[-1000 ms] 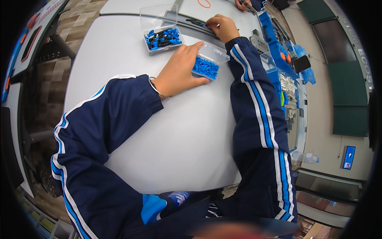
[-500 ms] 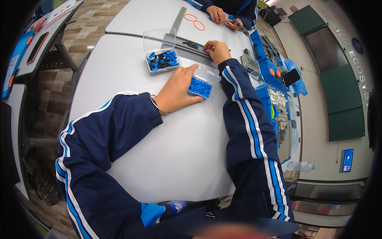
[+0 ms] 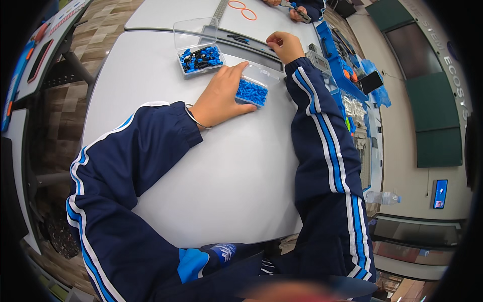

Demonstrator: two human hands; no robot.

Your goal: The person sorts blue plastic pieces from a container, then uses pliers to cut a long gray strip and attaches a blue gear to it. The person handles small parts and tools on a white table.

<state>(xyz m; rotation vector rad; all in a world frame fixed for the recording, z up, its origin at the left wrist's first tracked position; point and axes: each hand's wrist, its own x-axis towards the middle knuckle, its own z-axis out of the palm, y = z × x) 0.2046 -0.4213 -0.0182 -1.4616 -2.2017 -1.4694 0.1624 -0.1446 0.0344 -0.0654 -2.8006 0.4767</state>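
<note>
My left hand (image 3: 220,95) spans a small clear plastic box (image 3: 259,104), thumb at its near end and fingers at its far end. Inside lie many small blue pegs (image 3: 250,92), and its clear lid (image 3: 265,73) stands open. Farther off, my right hand (image 3: 286,47) is over the right end of a shallow grey tray (image 3: 243,52), thumb and fingertips pinched together. Whatever they may hold is too small to make out. A few black pieces (image 3: 238,39) lie in the tray. Left of it, another open clear box (image 3: 201,72) contains blue and black connectors.
Across the table are two orange rings (image 3: 242,10), a grey perforated beam (image 3: 219,11) and another person's hands (image 3: 299,12) with a tool. Along the right stand blue parts bins (image 3: 336,60), a grey device (image 3: 318,61), a phone (image 3: 371,82) and a water bottle (image 3: 383,198).
My right hand has shifted a little to the right along the tray. My left hand stays at the small box. The whole view has moved slightly.
</note>
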